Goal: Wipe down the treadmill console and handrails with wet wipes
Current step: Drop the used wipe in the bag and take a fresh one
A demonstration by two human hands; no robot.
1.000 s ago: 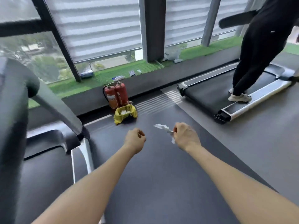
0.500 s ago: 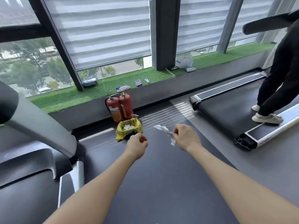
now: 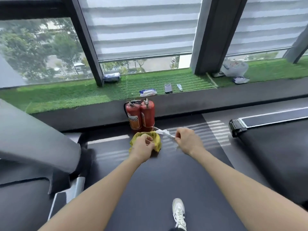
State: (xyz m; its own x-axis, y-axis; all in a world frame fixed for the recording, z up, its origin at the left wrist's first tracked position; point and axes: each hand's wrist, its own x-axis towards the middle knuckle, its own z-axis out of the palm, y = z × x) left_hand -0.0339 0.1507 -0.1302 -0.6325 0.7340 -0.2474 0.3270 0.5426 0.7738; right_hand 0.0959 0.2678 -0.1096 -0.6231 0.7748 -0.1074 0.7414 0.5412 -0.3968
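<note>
Fingers (image 3: 177, 136) of the right hand (image 3: 187, 141) pinch a crumpled wipe (image 3: 164, 132) just above the yellow bin (image 3: 156, 140).
Compared with a second ago, both hands have closed on the bin beside the extinguishers (image 3: 140, 115), which now sits directly under them. The left hand (image 3: 142, 146) hangs over it, loosely curled and holding nothing. That suggests the used wipe is about to be dropped; a wipe pack (image 3: 148, 92) lies on the grass ledge (image 3: 75, 95) behind, while the treadmill (image 3: 33, 139) stands apart on the left.
</note>
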